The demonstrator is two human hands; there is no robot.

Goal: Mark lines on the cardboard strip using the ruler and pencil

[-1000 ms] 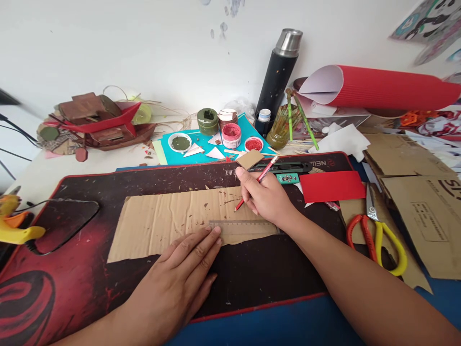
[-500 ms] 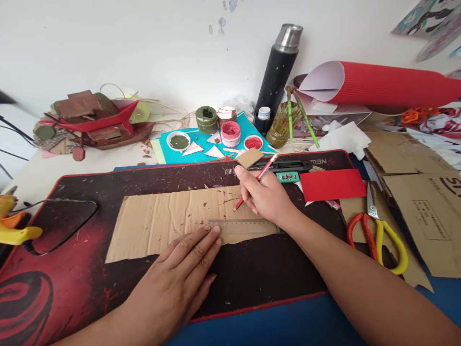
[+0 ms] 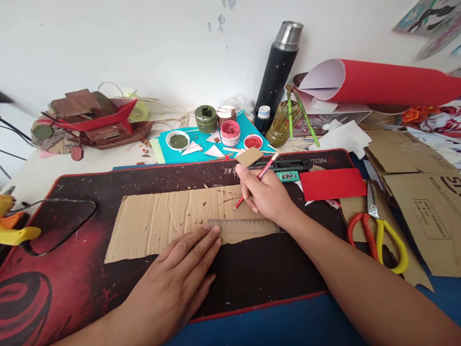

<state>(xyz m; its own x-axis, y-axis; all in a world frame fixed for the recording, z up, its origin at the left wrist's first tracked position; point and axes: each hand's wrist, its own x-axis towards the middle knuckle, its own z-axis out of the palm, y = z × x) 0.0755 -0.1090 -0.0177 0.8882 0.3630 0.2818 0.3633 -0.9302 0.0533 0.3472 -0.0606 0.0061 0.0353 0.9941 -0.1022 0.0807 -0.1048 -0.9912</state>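
A strip of corrugated cardboard [image 3: 144,226] lies across the dark desk mat [image 3: 266,276]. On its lower right part rests a clear ruler [image 3: 245,226]. My left hand [image 3: 187,264] is flat, fingers stretched out, with the fingertips pressing the ruler's left end and the cardboard. A red pencil [image 3: 268,166] is pinched in my right hand [image 3: 268,192], its tip down at the cardboard just above the ruler's edge. Behind that hand are a small cardboard piece [image 3: 249,157], a dark utility knife [image 3: 288,165] and a green box [image 3: 288,177].
Scissors [image 3: 374,235] and a red card [image 3: 332,184] lie to the right, beside cut cardboard [image 3: 425,206]. Open paint jars [image 3: 230,133] stand at the back near a black flask [image 3: 275,72]. A glue gun [image 3: 18,233] with its cord is at left.
Almost nothing differs. Both hands, the pencil and the ruler hold the same places; the camera view has shifted very slightly.
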